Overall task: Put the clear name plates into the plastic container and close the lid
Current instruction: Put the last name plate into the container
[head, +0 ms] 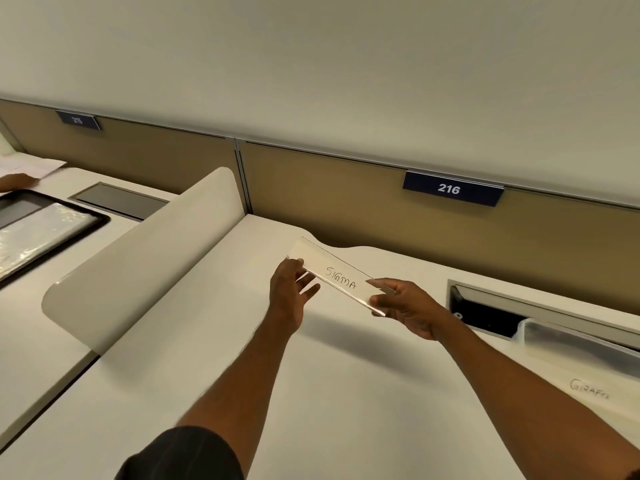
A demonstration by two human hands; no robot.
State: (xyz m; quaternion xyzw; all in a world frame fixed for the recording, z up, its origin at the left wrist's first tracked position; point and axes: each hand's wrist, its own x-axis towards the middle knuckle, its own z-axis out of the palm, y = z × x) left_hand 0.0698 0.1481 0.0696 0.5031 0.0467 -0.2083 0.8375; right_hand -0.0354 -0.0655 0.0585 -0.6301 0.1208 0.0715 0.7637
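Seemingly early: both the left hand (pixel 289 292) and right hand (pixel 403 306) pinch the "SIGMA" name plate (pixel 337 277); the "GIRAFFE" plate (pixel 592 393) lies unpacked; no lid visible.

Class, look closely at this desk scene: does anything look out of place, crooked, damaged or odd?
Nothing looks damaged or spilled. Both hands, left hand and right hand, hold the clear SIGMA name plate tilted above the desk.

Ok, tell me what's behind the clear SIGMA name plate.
Through the clear SIGMA name plate, held by the left hand and right hand, the cream desk top shows. Nothing else is visible there.
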